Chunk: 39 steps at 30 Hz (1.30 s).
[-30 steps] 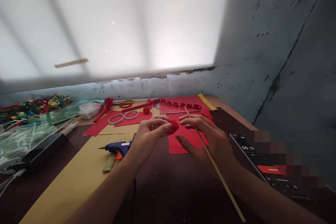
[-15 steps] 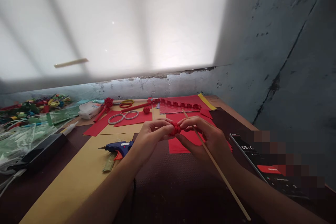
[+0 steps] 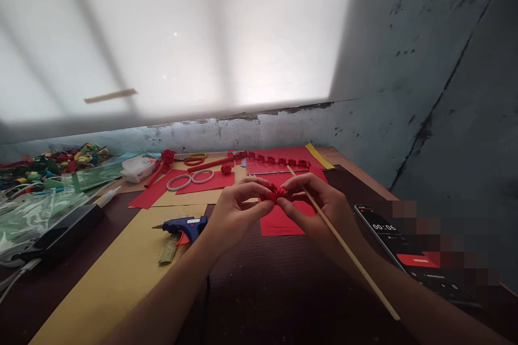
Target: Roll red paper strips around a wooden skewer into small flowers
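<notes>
Nearest, at the lower right of the frame, a thin pale stick (image 3: 352,253) slants up across the right hand (image 3: 321,202) (how the hand keeps it there, I cannot quite tell). Just above centre-bottom, the left hand (image 3: 237,207) is nearly closed, thumb and fingertips pinching a red rosette (image 3: 275,194) from its left; the right hand is half curled, thumb and forefinger tips on its right side. The rosette looks like folded paper or ribbon: likely feather-light, springy, easily crushed, perhaps slightly slick. Its base or compact core seems the safest hold, with little pressure on the petals. Left of centre lies a blue glue gun (image 3: 182,225); farther up, beyond the hands, another red rosette-like ball (image 3: 226,170).
</notes>
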Each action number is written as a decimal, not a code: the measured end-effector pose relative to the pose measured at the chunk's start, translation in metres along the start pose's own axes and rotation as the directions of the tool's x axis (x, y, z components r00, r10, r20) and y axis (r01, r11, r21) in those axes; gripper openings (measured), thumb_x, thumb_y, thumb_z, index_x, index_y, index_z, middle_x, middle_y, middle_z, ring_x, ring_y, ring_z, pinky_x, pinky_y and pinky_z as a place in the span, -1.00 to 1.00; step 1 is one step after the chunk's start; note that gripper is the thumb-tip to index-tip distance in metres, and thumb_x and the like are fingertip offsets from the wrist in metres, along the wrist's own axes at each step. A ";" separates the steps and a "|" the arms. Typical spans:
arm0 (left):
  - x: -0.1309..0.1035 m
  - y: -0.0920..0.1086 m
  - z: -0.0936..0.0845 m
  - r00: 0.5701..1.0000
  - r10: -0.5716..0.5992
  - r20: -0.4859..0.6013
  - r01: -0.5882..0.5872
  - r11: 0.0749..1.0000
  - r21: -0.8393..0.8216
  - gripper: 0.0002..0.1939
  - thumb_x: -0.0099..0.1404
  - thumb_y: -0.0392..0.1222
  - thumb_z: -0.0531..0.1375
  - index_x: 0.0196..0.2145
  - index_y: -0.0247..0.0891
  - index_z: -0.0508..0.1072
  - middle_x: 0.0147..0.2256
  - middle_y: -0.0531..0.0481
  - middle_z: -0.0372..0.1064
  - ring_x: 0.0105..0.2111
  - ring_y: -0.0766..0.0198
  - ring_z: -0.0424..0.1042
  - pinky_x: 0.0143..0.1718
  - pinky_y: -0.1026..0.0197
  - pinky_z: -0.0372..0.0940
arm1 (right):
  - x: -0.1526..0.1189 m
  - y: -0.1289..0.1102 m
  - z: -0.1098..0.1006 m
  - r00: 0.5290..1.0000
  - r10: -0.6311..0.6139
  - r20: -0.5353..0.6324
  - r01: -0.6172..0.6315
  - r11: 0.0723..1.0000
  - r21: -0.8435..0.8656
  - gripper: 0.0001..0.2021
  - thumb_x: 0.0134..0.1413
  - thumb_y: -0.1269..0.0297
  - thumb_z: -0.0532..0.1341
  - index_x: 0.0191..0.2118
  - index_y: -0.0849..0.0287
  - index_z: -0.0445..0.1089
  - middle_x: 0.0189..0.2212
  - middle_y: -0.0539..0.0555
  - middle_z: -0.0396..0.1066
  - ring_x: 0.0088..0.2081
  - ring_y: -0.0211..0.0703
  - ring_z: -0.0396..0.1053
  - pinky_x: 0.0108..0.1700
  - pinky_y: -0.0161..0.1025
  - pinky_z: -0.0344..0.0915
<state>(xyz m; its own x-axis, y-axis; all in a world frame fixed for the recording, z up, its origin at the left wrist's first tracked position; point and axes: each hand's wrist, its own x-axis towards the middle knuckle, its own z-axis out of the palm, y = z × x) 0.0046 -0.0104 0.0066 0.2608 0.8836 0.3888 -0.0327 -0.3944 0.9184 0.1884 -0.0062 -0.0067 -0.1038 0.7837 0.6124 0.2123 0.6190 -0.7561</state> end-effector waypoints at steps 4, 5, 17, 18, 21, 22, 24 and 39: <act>0.001 -0.001 -0.001 1.000 0.014 -0.003 -0.014 0.999 0.037 -0.91 0.22 -0.31 0.29 -0.34 -0.20 0.62 -0.06 -0.12 0.45 0.01 0.06 0.42 -0.10 0.15 0.41 | 0.004 -0.001 -0.003 0.997 0.066 0.036 -0.069 0.994 0.084 -0.79 -0.01 0.30 0.43 -0.27 0.11 0.43 -0.31 0.01 0.52 -0.27 -0.12 0.55 -0.16 -0.15 0.53; 0.001 -0.002 -0.001 1.000 0.016 -0.004 -0.016 0.999 0.039 -0.90 0.22 -0.31 0.29 -0.34 -0.19 0.63 -0.06 -0.12 0.45 0.01 0.06 0.42 -0.09 0.13 0.41 | 0.005 -0.001 -0.003 0.995 0.087 0.048 -0.092 0.990 0.105 -0.78 -0.02 0.29 0.45 -0.27 0.11 0.43 -0.31 0.01 0.52 -0.27 -0.11 0.55 -0.18 -0.16 0.53; 0.003 0.005 0.002 0.993 -0.113 -0.022 0.109 0.987 -0.119 -0.94 0.19 -0.29 0.27 -0.41 -0.26 0.57 -0.09 -0.09 0.47 -0.12 0.14 0.46 -0.07 0.11 0.40 | 0.007 -0.001 -0.008 0.977 0.170 0.128 -0.185 0.976 0.114 -0.79 0.00 0.19 0.42 -0.26 0.11 0.47 -0.36 0.02 0.58 -0.33 -0.10 0.57 -0.35 -0.24 0.47; 0.003 0.005 0.002 0.994 -0.110 -0.020 0.107 0.988 -0.113 -0.94 0.20 -0.28 0.27 -0.41 -0.26 0.57 -0.10 -0.09 0.47 -0.12 0.14 0.46 -0.07 0.11 0.40 | 0.007 -0.001 -0.008 0.977 0.171 0.125 -0.185 0.977 0.110 -0.79 0.00 0.19 0.42 -0.26 0.11 0.47 -0.36 0.02 0.57 -0.33 -0.10 0.57 -0.37 -0.25 0.46; 0.002 0.003 0.001 0.997 -0.079 -0.017 0.077 0.995 -0.065 -0.91 0.20 -0.30 0.26 -0.38 -0.23 0.60 -0.08 -0.10 0.47 -0.10 0.11 0.46 -0.06 0.09 0.41 | 0.007 0.000 -0.008 0.975 0.188 0.117 -0.201 0.973 0.112 -0.78 -0.01 0.18 0.43 -0.25 0.11 0.47 -0.36 0.03 0.56 -0.34 -0.11 0.56 -0.38 -0.25 0.45; 0.002 0.002 0.000 0.998 -0.065 -0.017 0.064 0.997 -0.047 -0.90 0.20 -0.30 0.26 -0.38 -0.22 0.61 -0.07 -0.10 0.47 -0.09 0.10 0.46 -0.05 0.08 0.41 | 0.007 0.000 -0.008 0.974 0.195 0.116 -0.208 0.971 0.116 -0.77 -0.01 0.18 0.43 -0.25 0.11 0.47 -0.36 0.03 0.56 -0.33 -0.10 0.56 -0.37 -0.24 0.45; 0.002 -0.001 -0.001 0.999 -0.038 -0.019 0.038 0.999 -0.018 -0.89 0.20 -0.32 0.27 -0.37 -0.20 0.63 -0.06 -0.10 0.45 -0.06 0.08 0.45 -0.02 0.06 0.40 | 0.007 0.001 -0.007 0.971 0.208 0.117 -0.223 0.966 0.131 -0.77 -0.02 0.19 0.44 -0.26 0.11 0.48 -0.35 0.02 0.56 -0.32 -0.10 0.56 -0.34 -0.23 0.46; 0.001 -0.001 -0.002 0.999 -0.007 -0.054 0.011 0.998 0.060 -0.95 0.26 -0.28 0.30 -0.30 -0.27 0.58 -0.08 -0.12 0.47 -0.11 0.13 0.51 -0.05 0.11 0.43 | 0.006 -0.001 -0.007 0.965 0.222 0.140 -0.248 0.945 0.212 -0.79 0.00 0.18 0.44 -0.26 0.09 0.48 -0.26 0.03 0.58 -0.17 -0.07 0.56 -0.10 -0.12 0.47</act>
<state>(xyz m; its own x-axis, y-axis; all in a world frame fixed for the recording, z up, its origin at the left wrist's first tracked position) 0.0032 -0.0090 0.0065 0.2086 0.8988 0.3855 0.0281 -0.3995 0.9163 0.1944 -0.0022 -0.0004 -0.1886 0.9010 0.3906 0.0206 0.4013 -0.9157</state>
